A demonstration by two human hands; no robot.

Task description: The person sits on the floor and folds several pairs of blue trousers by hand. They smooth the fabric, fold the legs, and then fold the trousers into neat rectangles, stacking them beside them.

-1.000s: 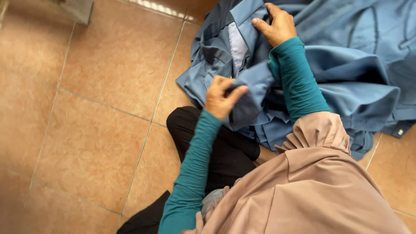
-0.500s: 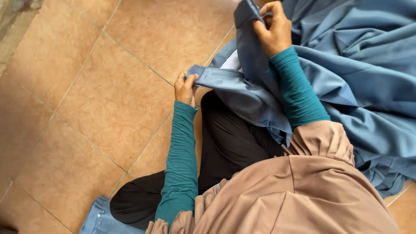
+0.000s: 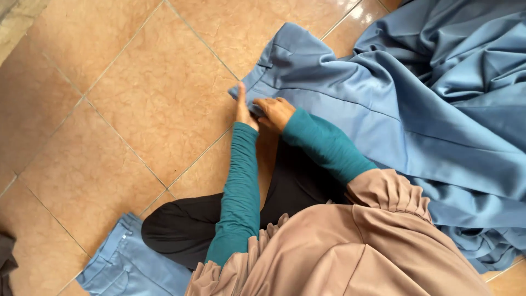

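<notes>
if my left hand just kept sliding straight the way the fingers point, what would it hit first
Your left hand points up the frame, fingertips at the corner of the blue garment. Going straight on, it would probably brush that waistband corner first, then reach bare tiled floor; depth is hard to judge.

A folded blue garment (image 3: pixel 129 263) lies on the tan tiled floor (image 3: pixel 137 109).

Person seated on the tan tiled floor (image 3: pixel 137 109). Left hand (image 3: pixel 242 111) lies flat, fingers extended, on the corner of the large blue-grey cloth garment (image 3: pixel 383 109) spread across the tiles. Right hand (image 3: pixel 274 112) rests just beside it, fingers curled onto the same hem edge. A second folded blue cloth piece (image 3: pixel 129 266) lies by the knee, well apart.
</notes>
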